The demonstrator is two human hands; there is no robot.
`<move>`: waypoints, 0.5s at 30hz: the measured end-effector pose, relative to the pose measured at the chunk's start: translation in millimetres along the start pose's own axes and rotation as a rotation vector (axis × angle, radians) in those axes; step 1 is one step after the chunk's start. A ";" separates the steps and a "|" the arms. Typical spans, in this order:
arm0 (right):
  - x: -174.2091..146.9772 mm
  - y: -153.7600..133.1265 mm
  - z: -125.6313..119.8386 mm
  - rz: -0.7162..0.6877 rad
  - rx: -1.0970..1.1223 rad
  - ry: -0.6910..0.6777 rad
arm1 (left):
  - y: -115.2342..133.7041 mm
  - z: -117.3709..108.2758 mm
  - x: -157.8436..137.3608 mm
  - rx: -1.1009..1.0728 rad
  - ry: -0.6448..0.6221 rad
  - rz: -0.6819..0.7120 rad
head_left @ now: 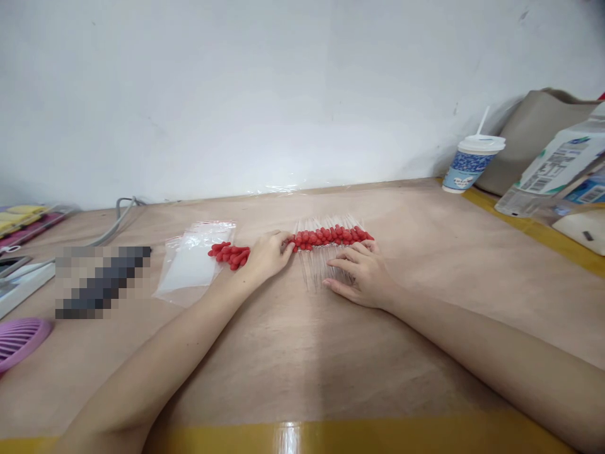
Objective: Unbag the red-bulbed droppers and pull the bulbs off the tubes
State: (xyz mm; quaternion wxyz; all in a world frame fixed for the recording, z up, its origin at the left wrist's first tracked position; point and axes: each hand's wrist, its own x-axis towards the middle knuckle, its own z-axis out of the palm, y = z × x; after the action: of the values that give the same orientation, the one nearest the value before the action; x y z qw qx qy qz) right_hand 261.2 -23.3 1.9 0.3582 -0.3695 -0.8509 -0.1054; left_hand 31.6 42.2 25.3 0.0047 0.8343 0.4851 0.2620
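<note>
A row of small red rubbery pieces (326, 236) lies across the middle of the table, with thin clear strands or tubes (312, 271) reaching out above and below it. At the row's left end, my left hand (271, 255) has its thumb and fingers closed together on a red piece. My right hand (362, 274) rests at the right end, fingers apart over the clear strands and touching the red row. Left of my left hand is a loose pile of red pieces (230, 255), partly on a clear plastic bag (189, 268).
A pixelated dark object (106, 282) and a purple slatted item (21, 340) lie at left, near a grey cable (116, 221). At the right back stand a lidded paper cup (472, 164) with a straw, a grey bag (524, 132) and a plastic bottle (558, 164). A wall rises behind.
</note>
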 end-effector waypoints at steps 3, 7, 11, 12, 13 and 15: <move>0.1 0.0 -0.1 0.001 0.005 -0.004 | 0.4 3.4 -0.5 -0.040 0.022 -0.055; 0.0 0.2 0.5 0.001 0.012 0.005 | 1.6 6.5 -0.9 -0.153 0.117 -0.174; -0.4 0.6 0.8 -0.002 0.006 0.004 | 3.2 6.5 -2.9 -0.330 0.209 -0.260; -0.6 0.8 0.9 -0.003 0.003 0.008 | 3.6 6.1 -5.1 -0.374 0.243 -0.257; -0.7 1.0 1.0 -0.002 -0.001 0.023 | 4.1 5.6 -8.3 -0.410 0.277 -0.247; -0.7 1.6 1.3 0.010 -0.011 0.087 | 4.9 3.9 -18.2 -0.440 0.341 -0.217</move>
State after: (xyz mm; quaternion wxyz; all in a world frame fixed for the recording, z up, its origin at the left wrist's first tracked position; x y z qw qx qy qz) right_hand 262.0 -22.0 0.4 0.3934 -0.3707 -0.8321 -0.1245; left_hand 30.1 25.8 15.4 0.1316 0.7004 0.4971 0.4951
